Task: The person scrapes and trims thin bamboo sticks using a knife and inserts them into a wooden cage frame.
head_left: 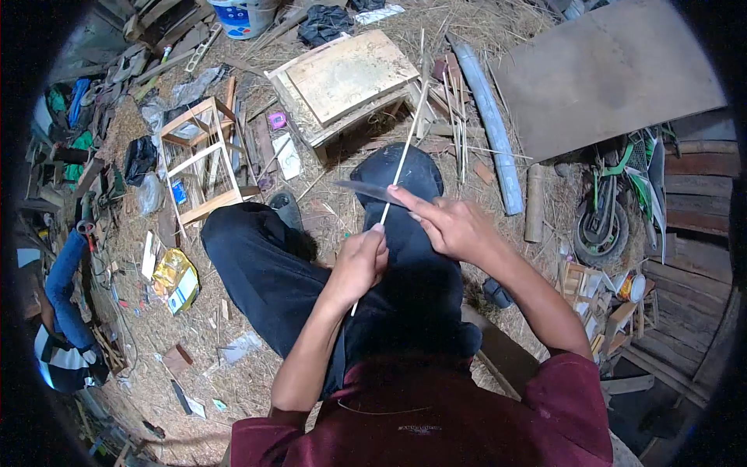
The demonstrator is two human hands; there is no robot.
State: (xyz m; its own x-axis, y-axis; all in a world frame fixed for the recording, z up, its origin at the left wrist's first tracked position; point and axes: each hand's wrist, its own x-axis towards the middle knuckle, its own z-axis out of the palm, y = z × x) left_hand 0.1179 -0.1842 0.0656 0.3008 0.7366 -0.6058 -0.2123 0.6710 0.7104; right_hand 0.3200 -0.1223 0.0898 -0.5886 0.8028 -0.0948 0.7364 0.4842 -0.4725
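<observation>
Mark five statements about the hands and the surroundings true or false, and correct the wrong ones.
1. The left hand grips a thin stick. True.
2. The right hand is empty. False: it holds a knife, whose blade crosses the stick in this view.
3. A green and white motorbike shows at the picture's right. True.
4. The pink object sits on the low wooden bench. False: it lies left of it.
5. Both sleeves are dark red. True.
</observation>
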